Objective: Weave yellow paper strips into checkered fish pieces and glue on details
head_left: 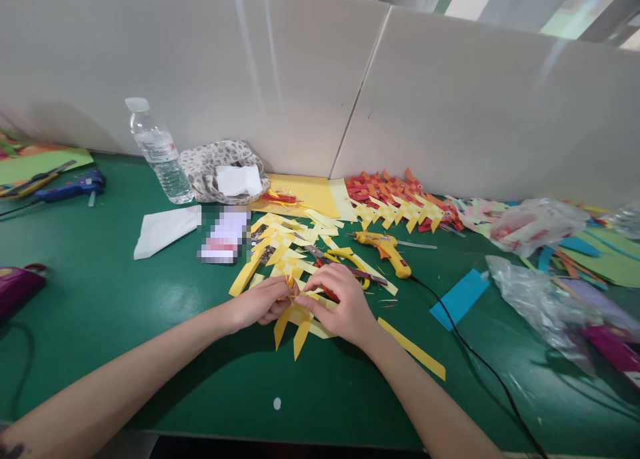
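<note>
My left hand (265, 300) and my right hand (345, 302) meet above the table, fingertips pinched on folded yellow paper strips (301, 336). Several strip ends stick out below the fingers, and part of the piece is hidden by them. Just beyond lies a heap of pale and bright yellow woven paper strips (280, 251). Scissors with yellow handles (345, 254) rest behind my right hand, beside a dark narrow tool (367, 276) and something red. One loose yellow strip (415, 349) lies near my right forearm.
A yellow glue gun (385, 246) trails a black cord to the right front. Woven yellow paper fish (400, 212) and red ones (383, 184) line the wall. A water bottle (160, 152), patterned pouch (200, 172), phone (225, 236), blue glue gun (70, 187) and plastic bags (535, 299) surround the workspace.
</note>
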### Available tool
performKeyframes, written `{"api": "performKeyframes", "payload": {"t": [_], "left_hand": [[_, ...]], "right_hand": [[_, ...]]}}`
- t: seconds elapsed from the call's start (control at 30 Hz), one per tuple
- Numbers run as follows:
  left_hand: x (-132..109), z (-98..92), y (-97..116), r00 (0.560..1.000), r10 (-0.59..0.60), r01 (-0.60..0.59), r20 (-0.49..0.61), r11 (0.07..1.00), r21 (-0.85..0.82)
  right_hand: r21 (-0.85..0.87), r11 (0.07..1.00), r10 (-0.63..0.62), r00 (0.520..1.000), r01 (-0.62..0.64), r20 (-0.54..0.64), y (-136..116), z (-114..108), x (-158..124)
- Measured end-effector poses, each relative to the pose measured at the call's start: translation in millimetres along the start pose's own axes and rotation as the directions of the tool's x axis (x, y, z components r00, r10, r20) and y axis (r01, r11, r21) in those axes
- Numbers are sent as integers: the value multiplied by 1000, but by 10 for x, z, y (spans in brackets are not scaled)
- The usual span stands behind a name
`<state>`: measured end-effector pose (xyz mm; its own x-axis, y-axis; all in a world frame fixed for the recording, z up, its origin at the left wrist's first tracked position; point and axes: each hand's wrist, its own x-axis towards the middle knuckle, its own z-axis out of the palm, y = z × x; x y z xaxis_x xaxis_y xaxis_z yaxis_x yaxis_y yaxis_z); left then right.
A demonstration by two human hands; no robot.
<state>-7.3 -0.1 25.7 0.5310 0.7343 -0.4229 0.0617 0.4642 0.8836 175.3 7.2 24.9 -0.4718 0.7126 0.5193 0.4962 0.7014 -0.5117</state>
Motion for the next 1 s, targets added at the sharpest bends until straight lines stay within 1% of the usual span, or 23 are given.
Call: {"api": "performKeyframes", "payload": {"t": [0.1, 0.17, 0.3, 0.4, 0.47, 0.5, 0.57, 0.63, 0.67, 0.73, 0.8, 0.87, 0.93, 1.0], "left_hand": [[10, -1, 6, 1000, 13, -14, -20, 1000, -17], [22, -10, 1, 1000, 20, -21, -17, 999, -25], [27, -40, -21, 999, 20, -20, 27, 1000, 5], [9, -53, -25, 995, -10, 3, 98, 997, 72], [-11, -50, -14, 987, -44, 27, 155, 993, 111], [-24, -46, -4, 977, -69, 46, 200, 992, 121], [-48, -37, 19, 939, -129, 94, 319, 988, 123], [-70, -33, 40, 887, -179, 144, 426, 983, 113], [-77, -33, 50, 866, -196, 166, 460, 981, 104], [-87, -38, 63, 843, -223, 210, 490, 974, 83], [-90, -44, 71, 832, -246, 248, 498, 967, 63], [-90, -49, 71, 827, -262, 275, 498, 960, 48], [-89, -52, 64, 828, -270, 287, 492, 957, 42], [-86, -52, 53, 831, -266, 281, 489, 959, 44]], "right_hand": [[51, 999, -2, 998, -2, 59, 49, -1, -1], [70, 998, -9, 997, 4, 74, 63, 5, -2], [80, 997, 20, 999, -23, 38, 66, 7, 0], [106, 992, 67, 998, -67, 4, 65, -2, 4], [158, 983, 93, 995, -95, 25, 57, -9, 9], [191, 975, 103, 994, -110, 48, 48, -12, 13], [270, 952, 117, 988, -141, 102, 20, -19, 24], [362, 916, 127, 980, -174, 150, -16, -29, 39], [409, 892, 134, 976, -195, 172, -33, -34, 46], [490, 833, 167, 961, -258, 221, -58, -45, 54], [545, 765, 212, 933, -343, 289, -65, -53, 53], [601, 691, 220, 909, -402, 355, -56, -54, 41], [657, 630, 191, 902, -415, 386, -39, -47, 24], [695, 596, 173, 909, -403, 379, -26, -36, 8]]}}
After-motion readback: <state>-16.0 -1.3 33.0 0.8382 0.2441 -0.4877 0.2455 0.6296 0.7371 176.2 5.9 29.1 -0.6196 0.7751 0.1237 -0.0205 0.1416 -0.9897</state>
